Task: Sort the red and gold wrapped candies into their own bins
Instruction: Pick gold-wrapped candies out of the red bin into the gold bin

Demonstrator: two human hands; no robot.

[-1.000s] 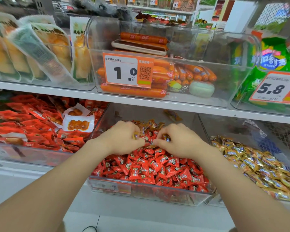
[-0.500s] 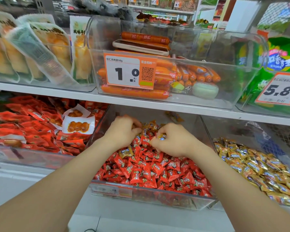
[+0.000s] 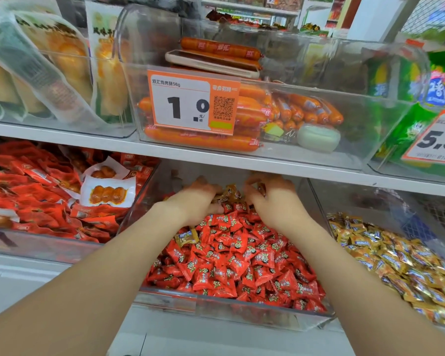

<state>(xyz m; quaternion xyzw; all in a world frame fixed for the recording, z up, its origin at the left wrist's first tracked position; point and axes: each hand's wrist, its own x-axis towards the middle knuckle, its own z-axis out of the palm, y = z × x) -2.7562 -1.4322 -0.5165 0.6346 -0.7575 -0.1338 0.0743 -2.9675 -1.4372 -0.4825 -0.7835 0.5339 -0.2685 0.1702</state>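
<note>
The left hand and right hand sit at the far end of the middle bin, fingers curled into gold candies lying on the red candies; whether either pinches one, I cannot tell.

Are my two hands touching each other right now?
Apart. The head view shows gold candies in the gap between the left hand and the right hand.

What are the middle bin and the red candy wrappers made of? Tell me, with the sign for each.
Middle bin: likely clear rigid plastic, glossy; its walls are see-through and hold their shape. Red candy wrappers: probably thin plastic film, shiny; they crinkle and glint.
</note>
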